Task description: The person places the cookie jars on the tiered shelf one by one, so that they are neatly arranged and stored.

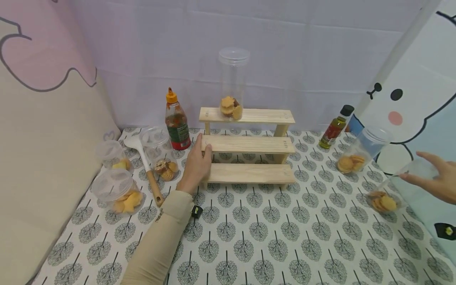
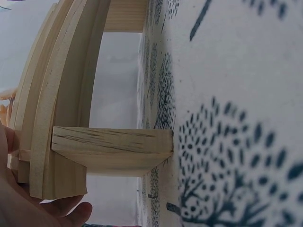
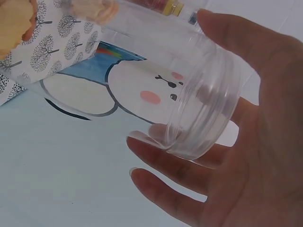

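Right hand [image 1: 441,179], fingers and thumb curved round the lidded top of a tall, clear plastic biscuit jar [image 1: 388,194]; how firm the hold is, I cannot tell. Left hand [image 1: 199,163], gripping the nine-o'clock end of a three-tier pale wooden rack [image 1: 249,144] at its middle shelf. The jar stands near four o'clock from the rack. Step in hand, as I judge it: securing the jar while the rack is steadied. The next move would call for a level lift, avoiding the similar clear biscuit jar [image 1: 361,152] at three o'clock. The cartoon-printed wall sheet [image 1: 420,91] crowds the outer side; open room spreads across the tree-patterned white cloth [image 1: 270,241] towards six o'clock and along both lower shelves.
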